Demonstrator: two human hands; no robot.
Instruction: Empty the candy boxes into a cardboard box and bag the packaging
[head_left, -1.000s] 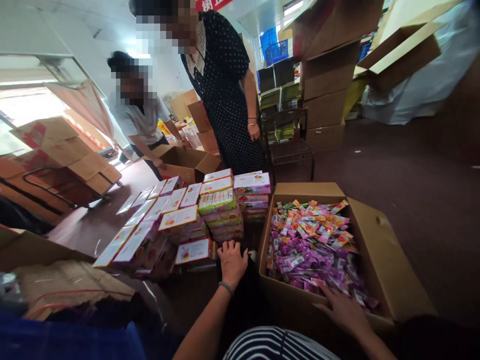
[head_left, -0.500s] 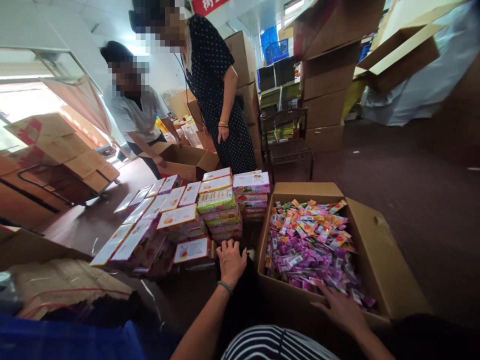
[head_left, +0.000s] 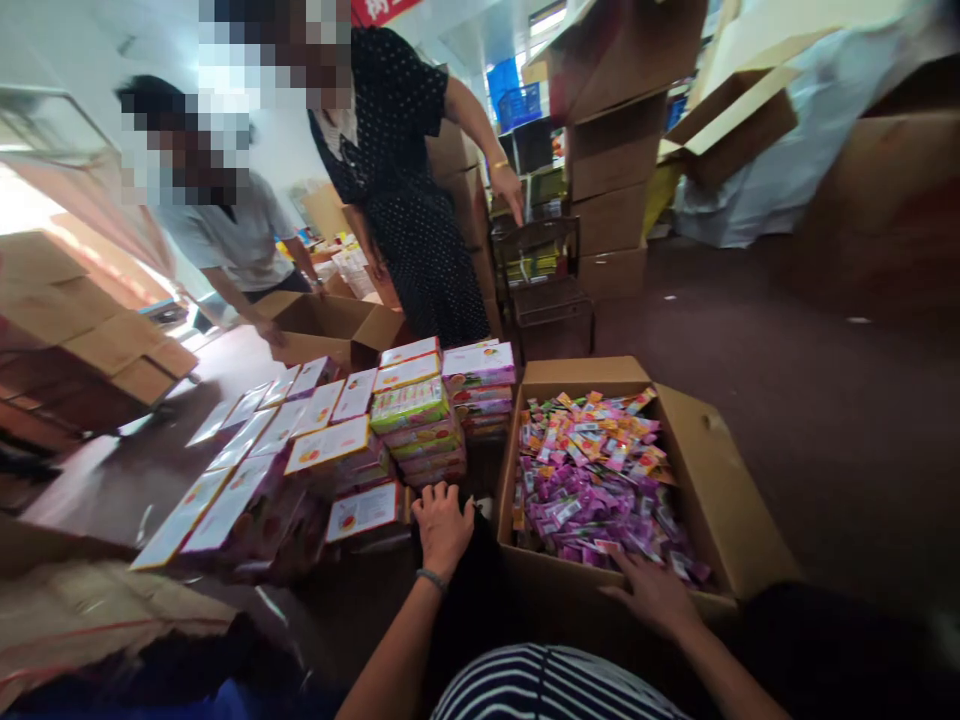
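Note:
My left hand (head_left: 442,522) rests palm down, fingers spread, at the foot of the stacked colourful flat boxes (head_left: 417,415). My right hand (head_left: 651,590) lies flat with fingers apart on the near rim of an open cardboard box (head_left: 727,520), fingertips touching the purple and orange sachets (head_left: 592,470) that fill it. Neither hand holds anything.
Rows of flat printed boxes (head_left: 247,470) spread left. A person in a dotted dress (head_left: 409,190) stands behind the stacks, one arm raised. Another person in a grey shirt (head_left: 232,240) bends over an open carton (head_left: 330,325). Tall carton piles (head_left: 615,150) and a chair (head_left: 544,280) stand behind.
The view has swung a little right and down. The person in the dotted dress has lifted an arm outward. My hands have stayed where they were.

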